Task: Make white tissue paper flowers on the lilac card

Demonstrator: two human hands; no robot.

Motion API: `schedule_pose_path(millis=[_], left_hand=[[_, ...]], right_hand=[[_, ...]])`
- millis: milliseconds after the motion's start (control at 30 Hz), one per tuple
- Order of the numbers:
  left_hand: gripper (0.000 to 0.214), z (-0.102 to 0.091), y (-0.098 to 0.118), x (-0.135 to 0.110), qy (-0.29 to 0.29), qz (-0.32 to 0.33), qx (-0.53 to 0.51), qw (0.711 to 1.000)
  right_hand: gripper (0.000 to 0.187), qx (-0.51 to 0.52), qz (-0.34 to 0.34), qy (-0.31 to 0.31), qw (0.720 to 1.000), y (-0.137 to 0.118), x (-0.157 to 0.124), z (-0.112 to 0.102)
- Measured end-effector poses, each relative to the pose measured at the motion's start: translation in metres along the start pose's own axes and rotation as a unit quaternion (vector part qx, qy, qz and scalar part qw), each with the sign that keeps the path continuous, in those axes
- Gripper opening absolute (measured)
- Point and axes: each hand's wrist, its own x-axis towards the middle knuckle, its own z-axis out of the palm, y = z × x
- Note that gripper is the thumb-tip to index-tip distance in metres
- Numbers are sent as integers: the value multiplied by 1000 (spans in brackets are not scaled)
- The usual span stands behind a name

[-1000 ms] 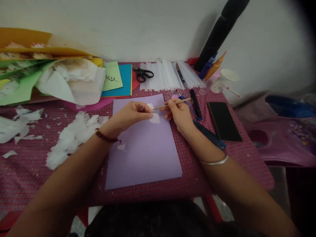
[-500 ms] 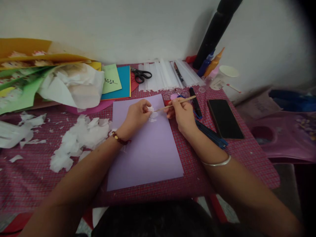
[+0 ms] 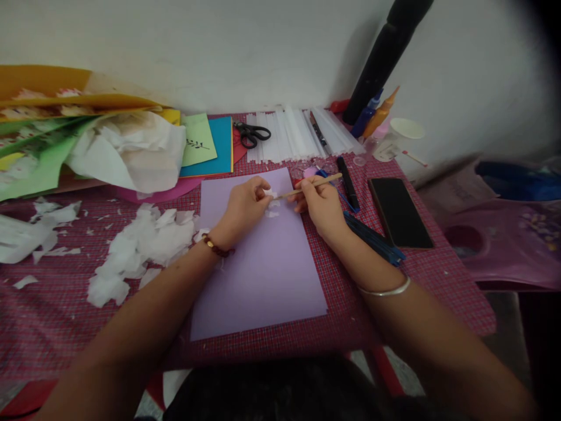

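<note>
Over the upper part of a purple sheet of paper (image 3: 263, 263), my left hand (image 3: 245, 207) pinches a small piece of white tissue paper (image 3: 272, 193). A thin wooden stick (image 3: 323, 180) is gripped in my right hand (image 3: 322, 207), its far end pointing left at the tissue piece. The stick's tip is close to my left fingertips; whether it touches the tissue I cannot tell. Another white scrap (image 3: 272, 214) lies on the sheet just below the fingers. Left of the sheet is a pile of torn white tissue (image 3: 146, 245).
Scissors (image 3: 250, 135) lie at the back beside white strips (image 3: 280, 137). To the right are a black marker (image 3: 347, 184), a blue stapler-like tool (image 3: 374, 238), a phone (image 3: 401, 211) and a paper cup (image 3: 397, 140). Folded coloured papers (image 3: 39, 146) stand at the left.
My right hand and the stick have shifted slightly left, toward my left hand. My left hand stays nearly in place with the tissue piece.
</note>
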Motion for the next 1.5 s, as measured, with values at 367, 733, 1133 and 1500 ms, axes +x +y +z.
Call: schedule_pose_path(millis=[367,733,1133,1500], left_hand=[[17,-12,-20,3,86,-39,-91,991],[16,-5,-22,4,37,-61,-149,986],[18,-5,-26,5,28,-37,-127,991],[18,-4,-27,6,33,-41,-113,992]], right_hand=[[22,-15,-14,-7,1000,4,0,-1],[23,-49,-47,-10,998,7,-2,1],[25,-34,-22,-14,999,3,-1,-1],[22,-48,-23,-17,998,3,-1,0]])
